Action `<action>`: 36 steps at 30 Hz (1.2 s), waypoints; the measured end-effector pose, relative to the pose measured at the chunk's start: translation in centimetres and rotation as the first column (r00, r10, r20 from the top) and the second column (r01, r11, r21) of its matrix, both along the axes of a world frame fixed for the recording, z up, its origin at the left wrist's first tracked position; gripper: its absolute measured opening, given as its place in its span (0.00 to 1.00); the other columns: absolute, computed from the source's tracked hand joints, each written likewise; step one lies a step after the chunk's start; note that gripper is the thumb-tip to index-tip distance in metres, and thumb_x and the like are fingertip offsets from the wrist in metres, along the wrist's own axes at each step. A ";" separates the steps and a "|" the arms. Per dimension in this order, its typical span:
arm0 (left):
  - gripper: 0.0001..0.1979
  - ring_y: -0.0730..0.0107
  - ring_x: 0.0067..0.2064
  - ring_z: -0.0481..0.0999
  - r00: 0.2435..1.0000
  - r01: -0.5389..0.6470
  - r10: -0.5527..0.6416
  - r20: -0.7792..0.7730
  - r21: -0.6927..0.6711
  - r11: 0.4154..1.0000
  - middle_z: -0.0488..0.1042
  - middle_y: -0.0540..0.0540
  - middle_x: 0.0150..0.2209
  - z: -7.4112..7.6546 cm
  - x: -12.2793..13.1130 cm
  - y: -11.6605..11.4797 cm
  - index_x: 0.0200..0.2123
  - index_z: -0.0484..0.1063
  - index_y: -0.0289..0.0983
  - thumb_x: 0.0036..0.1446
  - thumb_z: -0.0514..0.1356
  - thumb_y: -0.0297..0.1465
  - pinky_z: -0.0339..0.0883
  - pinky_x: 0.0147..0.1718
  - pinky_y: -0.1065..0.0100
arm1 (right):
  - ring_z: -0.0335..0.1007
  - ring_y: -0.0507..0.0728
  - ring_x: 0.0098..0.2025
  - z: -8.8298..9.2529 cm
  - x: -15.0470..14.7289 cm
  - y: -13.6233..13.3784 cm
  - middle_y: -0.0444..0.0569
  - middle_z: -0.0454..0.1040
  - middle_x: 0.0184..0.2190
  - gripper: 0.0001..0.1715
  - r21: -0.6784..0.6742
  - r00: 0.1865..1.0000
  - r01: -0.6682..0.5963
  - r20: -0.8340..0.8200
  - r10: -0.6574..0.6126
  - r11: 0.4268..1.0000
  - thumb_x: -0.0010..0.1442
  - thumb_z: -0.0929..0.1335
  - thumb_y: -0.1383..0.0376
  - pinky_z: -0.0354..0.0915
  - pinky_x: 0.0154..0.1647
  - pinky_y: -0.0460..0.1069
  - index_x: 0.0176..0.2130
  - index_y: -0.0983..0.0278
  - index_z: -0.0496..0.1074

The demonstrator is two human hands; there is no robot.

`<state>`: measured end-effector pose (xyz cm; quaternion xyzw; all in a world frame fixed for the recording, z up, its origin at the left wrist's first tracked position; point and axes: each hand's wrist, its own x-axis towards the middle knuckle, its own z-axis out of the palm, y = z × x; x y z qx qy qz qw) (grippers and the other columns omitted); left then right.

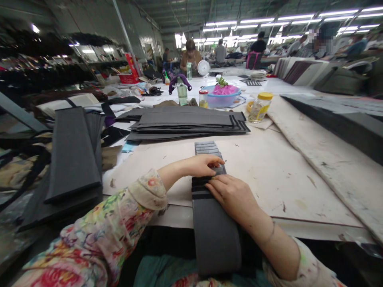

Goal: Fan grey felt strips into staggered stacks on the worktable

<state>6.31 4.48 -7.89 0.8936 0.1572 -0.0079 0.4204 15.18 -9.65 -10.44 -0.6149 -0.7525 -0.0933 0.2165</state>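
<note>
A stack of dark grey strips (pixel 214 235) hangs over the table's near edge toward my body. Their ends are fanned into steps, with black bands showing nearest the hands and pale grey edges (pixel 206 147) farther off. Over the fanned ends, my left hand (pixel 205 165) has its fingers curled in and closed; whatever is between them is hidden. My right hand (pixel 233 193) lies on the black-banded part at the right side of the stack, its fingers stretched out flat. The fingertips of both hands are close together.
More grey strips (pixel 185 119) lie piled behind the hands, and another pile (pixel 72 155) stands at left. Beyond are a yellow-lidded jar (pixel 259 108), a red-lidded jar (pixel 203 99), a bottle (pixel 182 93) and a blue basin (pixel 220 99). A long board edge (pixel 317 159) runs along the right.
</note>
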 end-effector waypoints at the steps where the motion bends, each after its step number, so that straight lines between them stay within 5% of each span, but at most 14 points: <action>1: 0.22 0.69 0.46 0.69 1.000 -0.005 0.004 0.009 0.049 0.999 0.71 0.44 0.45 -0.1 0.1 -0.1 0.48 0.65 0.32 0.46 0.56 0.20 0.61 0.47 0.68 | 0.68 0.53 0.34 0.0 0.0 0.0 0.48 0.74 0.31 0.15 0.004 1.000 0.000 -0.001 0.000 1.000 0.62 0.59 0.64 0.61 0.36 0.48 0.30 0.64 0.71; 10: 0.12 0.67 0.39 0.70 0.999 -0.034 0.035 0.007 0.494 0.869 0.71 0.46 0.36 0.4 -0.3 -1.8 0.38 0.71 0.34 0.49 0.54 0.21 0.64 0.39 0.68 | 0.67 0.54 0.32 0.2 -0.3 -0.6 0.49 0.71 0.27 0.16 0.041 0.998 0.062 0.006 -0.062 0.997 0.62 0.59 0.64 0.59 0.34 0.49 0.28 0.64 0.70; 22: 0.06 0.65 0.35 0.68 0.987 0.138 -0.156 -0.032 0.664 0.735 0.68 0.45 0.32 -0.3 -1.0 -2.8 0.34 0.71 0.34 0.53 0.54 0.25 0.62 0.37 0.66 | 0.66 0.54 0.31 0.1 -0.2 -0.6 0.48 0.72 0.27 0.12 0.018 0.997 0.071 0.004 -0.071 0.997 0.60 0.62 0.62 0.58 0.33 0.48 0.28 0.64 0.70; 27: 0.08 0.66 0.37 0.68 0.987 0.120 -0.160 0.015 0.595 0.795 0.68 0.45 0.34 -0.4 -1.8 -2.4 0.35 0.71 0.34 0.54 0.53 0.24 0.62 0.39 0.67 | 0.66 0.55 0.34 0.2 -0.1 -0.3 0.49 0.71 0.30 0.10 -0.009 0.997 0.074 0.000 -0.074 0.997 0.60 0.62 0.61 0.60 0.35 0.49 0.32 0.63 0.68; 31: 0.09 0.67 0.42 0.68 0.995 -0.009 -0.037 0.089 0.464 0.886 0.70 0.45 0.38 -0.6 -3.4 -1.6 0.41 0.70 0.35 0.56 0.54 0.27 0.61 0.43 0.67 | 0.65 0.57 0.37 0.3 0.1 0.1 0.50 0.70 0.33 0.09 -0.030 0.995 0.083 -0.053 -0.085 0.996 0.59 0.62 0.61 0.62 0.38 0.51 0.36 0.64 0.66; 36: 0.13 0.66 0.42 0.68 0.985 -0.146 0.098 0.142 0.385 0.911 0.70 0.44 0.38 -1.2 -5.1 -1.1 0.42 0.69 0.33 0.51 0.60 0.29 0.62 0.43 0.66 | 0.63 0.61 0.45 0.1 0.4 0.8 0.56 0.68 0.42 0.19 -0.025 0.993 0.096 -0.060 -0.098 0.995 0.58 0.63 0.59 0.62 0.43 0.55 0.47 0.66 0.63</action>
